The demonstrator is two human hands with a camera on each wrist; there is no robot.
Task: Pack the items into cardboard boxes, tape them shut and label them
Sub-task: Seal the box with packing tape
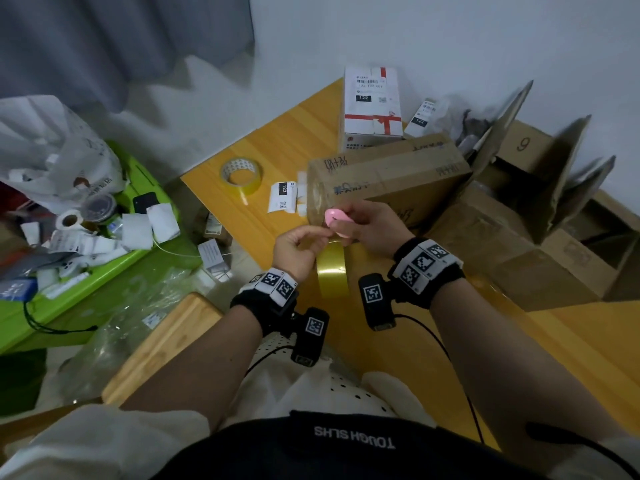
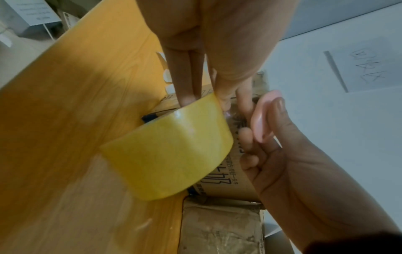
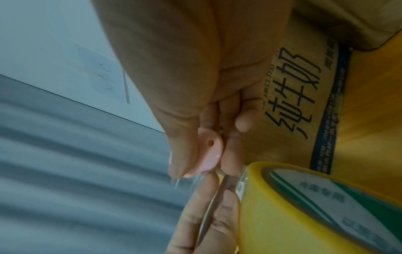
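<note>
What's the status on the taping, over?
Left hand pinches tape end off yellow tape roll. Right hand grips small pink plastic cutter at the strip. Brown printed cardboard box behind, closed. Nothing blocking the cut.

Tape roll (image 1: 241, 176) left of cardboard box (image 1: 388, 181); label (image 1: 283, 197) between.

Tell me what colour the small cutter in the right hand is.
Pink. The cutter, pinched in the right hand, shows best in the head view.
</note>
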